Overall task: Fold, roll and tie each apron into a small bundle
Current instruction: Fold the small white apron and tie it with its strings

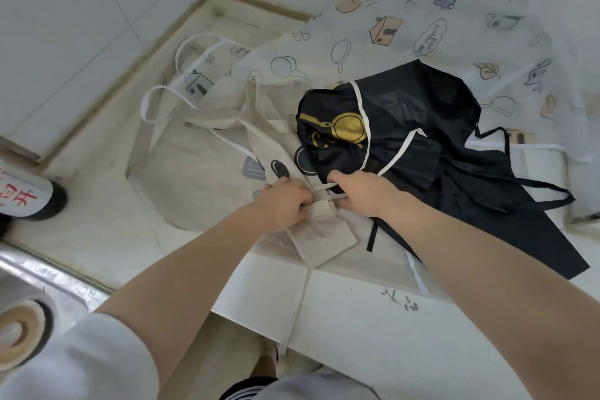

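Note:
A beige apron (318,227) with black prints lies bunched on the white counter (107,237), one end hanging over the front edge. My left hand (285,200) grips its cloth at the narrowed middle. My right hand (360,191) pinches a thin beige tie (326,187) that crosses the apron between both hands. A black apron (422,146) with a gold emblem and white trim lies crumpled just behind my right hand. A translucent white apron (389,32) with cartoon prints is spread across the back of the counter.
A steel sink (35,273) sits at the lower left with a round beige object (16,331) in it. A dark bottle with a white label and red characters (29,195) stands at the left edge. White tiled walls (81,26) close in the counter's back corner.

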Tool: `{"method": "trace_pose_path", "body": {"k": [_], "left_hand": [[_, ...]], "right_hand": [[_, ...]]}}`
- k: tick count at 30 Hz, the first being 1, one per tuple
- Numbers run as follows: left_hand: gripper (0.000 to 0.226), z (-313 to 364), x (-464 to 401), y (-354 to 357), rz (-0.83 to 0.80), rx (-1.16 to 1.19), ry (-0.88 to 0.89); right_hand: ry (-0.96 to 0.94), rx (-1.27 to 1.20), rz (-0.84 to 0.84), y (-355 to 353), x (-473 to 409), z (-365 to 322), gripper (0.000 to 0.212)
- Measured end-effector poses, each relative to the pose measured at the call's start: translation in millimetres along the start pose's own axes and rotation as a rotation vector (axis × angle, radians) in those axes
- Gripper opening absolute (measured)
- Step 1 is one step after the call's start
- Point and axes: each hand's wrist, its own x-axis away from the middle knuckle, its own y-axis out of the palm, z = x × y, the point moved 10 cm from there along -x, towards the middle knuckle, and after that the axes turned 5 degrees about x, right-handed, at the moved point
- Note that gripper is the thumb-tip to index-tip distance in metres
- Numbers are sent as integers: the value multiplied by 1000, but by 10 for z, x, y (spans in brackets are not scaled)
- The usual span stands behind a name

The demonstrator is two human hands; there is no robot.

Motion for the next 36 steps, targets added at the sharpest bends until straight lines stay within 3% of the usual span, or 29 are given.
{"method": "trace_pose_path", "body": {"k": [2,4,7,9,13,15,18,20,22,25,28,33,36], "left_hand": [[37,-2,20,-53,71,56,-1],[66,-20,46,-101,162,-35,-19],[108,-101,82,-146,275,-239,-93],[117,-150,77,-134,269,-224,-117],[111,-73,3,-101,191,-191,-27],[106,-12,-42,-51,134,-161,37],[105,7,-115,18,58,-127,74],[105,-3,-153,50,32,-121,87],[106,-13,-186,75,28,-104,104],[113,15,-185,63,56,-21,147],[121,56,-174,-10,108,136,189],[127,42,-211,-11,106,222,210],[125,52,-199,-77,203,85,222]], "right_hand": [[-55,210,56,-59,-30,-110,23],[-101,365,87,-119,-50,-182,14],[-24,221,98,-276,-118,-80,24],[66,62,64,-322,-196,60,26],[264,-27,78,-222,-317,246,14],[402,-223,82,-63,-335,383,4],[526,-768,134,96,-299,474,9],[487,-1097,176,97,-251,414,33],[374,-1215,203,30,-194,319,41],[222,-910,233,-111,-154,142,20],[209,-646,294,-178,-203,52,18],[194,-540,317,-162,-295,-18,17],[226,-569,373,-176,-313,55,10]]}}
